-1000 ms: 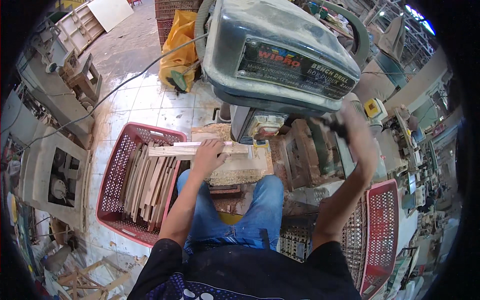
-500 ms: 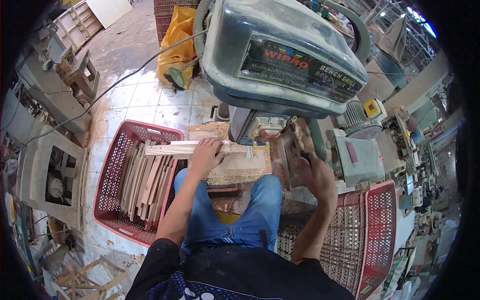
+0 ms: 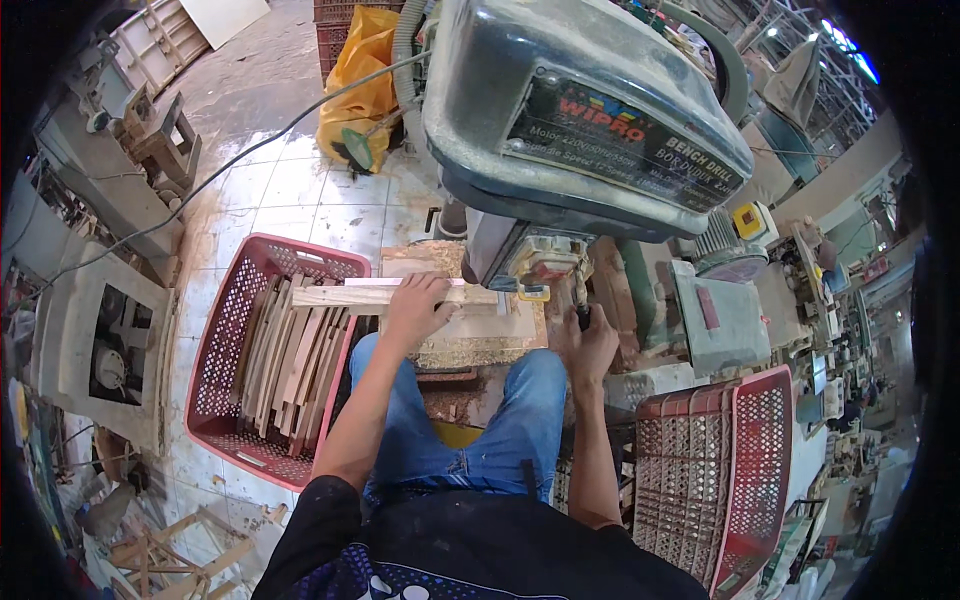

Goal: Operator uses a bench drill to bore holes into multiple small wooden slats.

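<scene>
A bench drill (image 3: 590,110) with a dusty dark housing stands in front of me. Under its head, a pale wooden strip (image 3: 340,297) lies crosswise on the board-topped drill table (image 3: 470,345). My left hand (image 3: 416,308) is closed over the strip, fingers across its far edge, just left of the drill head. The strip's left end juts out past the table over a crate. On the right of the head, my right hand (image 3: 592,348) is wrapped round the black grip of the feed lever (image 3: 583,314). The drill head hides the bit.
A red perforated crate (image 3: 215,370) at my left holds several wooden strips (image 3: 295,365). Another red crate (image 3: 755,470) stands at my right. A cable (image 3: 250,145) runs across the left side; a yellow sack (image 3: 355,85) sits behind the drill. Scrap wood (image 3: 165,560) lies lower left.
My right hand has swung left, closer to the drill head, with the lever grip in it. My left hand stays on the wooden strip. The view has shifted slightly.
</scene>
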Action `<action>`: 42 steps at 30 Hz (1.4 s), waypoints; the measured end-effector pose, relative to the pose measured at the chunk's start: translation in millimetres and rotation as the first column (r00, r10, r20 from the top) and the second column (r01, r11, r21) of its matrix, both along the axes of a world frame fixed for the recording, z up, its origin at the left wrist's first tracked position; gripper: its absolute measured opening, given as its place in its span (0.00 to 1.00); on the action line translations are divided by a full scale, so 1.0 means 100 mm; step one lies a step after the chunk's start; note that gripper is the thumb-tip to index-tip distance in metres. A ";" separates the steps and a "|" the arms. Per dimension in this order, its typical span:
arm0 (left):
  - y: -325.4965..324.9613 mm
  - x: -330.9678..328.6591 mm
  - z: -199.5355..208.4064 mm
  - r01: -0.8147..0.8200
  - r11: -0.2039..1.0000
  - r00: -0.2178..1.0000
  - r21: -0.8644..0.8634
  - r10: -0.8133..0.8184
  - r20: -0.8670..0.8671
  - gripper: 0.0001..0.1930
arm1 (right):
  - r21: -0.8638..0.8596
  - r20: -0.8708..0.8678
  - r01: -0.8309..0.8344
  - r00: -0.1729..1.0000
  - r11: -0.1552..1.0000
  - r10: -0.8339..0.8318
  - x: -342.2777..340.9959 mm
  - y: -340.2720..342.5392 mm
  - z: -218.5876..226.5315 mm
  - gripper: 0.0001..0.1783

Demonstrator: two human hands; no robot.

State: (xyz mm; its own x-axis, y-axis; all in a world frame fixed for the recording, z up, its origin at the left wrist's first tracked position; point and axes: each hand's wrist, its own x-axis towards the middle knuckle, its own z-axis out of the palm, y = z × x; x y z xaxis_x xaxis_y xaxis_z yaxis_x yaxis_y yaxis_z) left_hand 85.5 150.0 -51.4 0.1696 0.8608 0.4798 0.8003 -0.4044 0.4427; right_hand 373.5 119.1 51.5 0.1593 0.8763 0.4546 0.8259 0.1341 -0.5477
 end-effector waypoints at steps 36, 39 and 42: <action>0.00 0.01 -0.01 0.013 0.999 0.999 0.035 -0.015 0.038 0.21 | 0.249 -0.202 -0.078 0.971 0.965 0.130 -0.27 1.01 -0.91 0.14; 0.01 0.05 0.01 0.005 1.000 0.999 -0.006 -0.005 0.040 0.20 | 0.274 -0.236 -0.086 0.960 0.958 0.154 -0.25 1.24 -1.04 0.17; 0.00 0.02 -0.01 0.024 0.999 0.999 0.026 -0.024 0.029 0.20 | 0.072 -0.241 -0.070 0.967 0.995 0.086 -0.15 1.00 -1.01 0.18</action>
